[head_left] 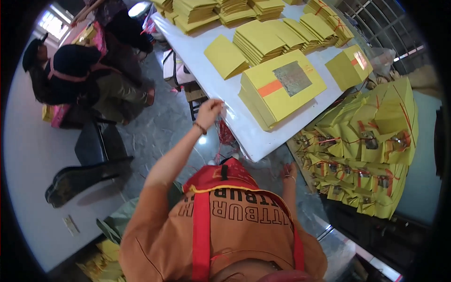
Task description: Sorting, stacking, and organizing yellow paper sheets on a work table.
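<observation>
My left hand (210, 114) is at the near left edge of the white-covered table (282, 137). Its fingers are pinched together, and whatever is between them is too small to make out. A bunch of red strings (226, 133) hangs from the table edge just below it. To the right of this hand, a thick stack of yellow paper pieces (284, 87) lies on the tabletop, its top sheet bearing an orange band and a dark silvery square. My right hand (289, 171) hangs low beside the table's near corner, its fingers loosely extended and apart from the stack.
Several folded yellow paper stacks (260, 40) fill the table's far side; a smaller one (350, 68) stands at the right. Red-tied yellow bundles (361, 145) are piled beside the table. A black chair (91, 162) stands left, near a seated person (77, 68).
</observation>
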